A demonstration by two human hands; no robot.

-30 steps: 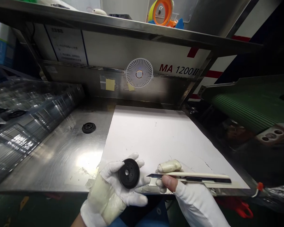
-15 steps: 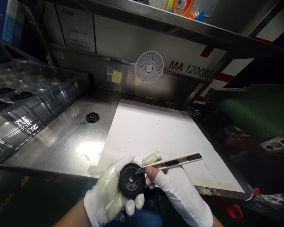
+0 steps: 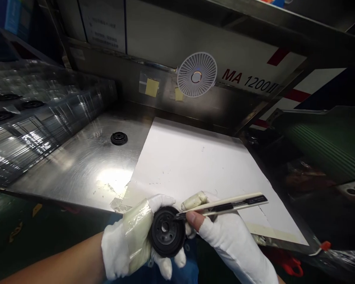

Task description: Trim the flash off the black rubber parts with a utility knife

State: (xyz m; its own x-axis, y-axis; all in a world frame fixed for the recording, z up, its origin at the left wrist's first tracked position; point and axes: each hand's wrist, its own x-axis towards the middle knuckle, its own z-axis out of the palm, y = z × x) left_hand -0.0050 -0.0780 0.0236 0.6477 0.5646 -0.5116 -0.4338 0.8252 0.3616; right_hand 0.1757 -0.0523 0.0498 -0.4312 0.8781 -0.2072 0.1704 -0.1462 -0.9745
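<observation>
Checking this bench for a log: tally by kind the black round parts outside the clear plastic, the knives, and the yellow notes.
Black round parts: 2, one in the left hand, one on the steel worktop
Snap-off knives: 1, in the right hand
Yellow sticky notes: 2
Total: 5

The utility knife (image 3: 221,207) has moved onto the black rubber disc (image 3: 167,232).

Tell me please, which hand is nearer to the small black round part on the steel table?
The left hand is nearer; it is below the small black round part in the view. The right hand is farther, below it and well to its right.
</observation>
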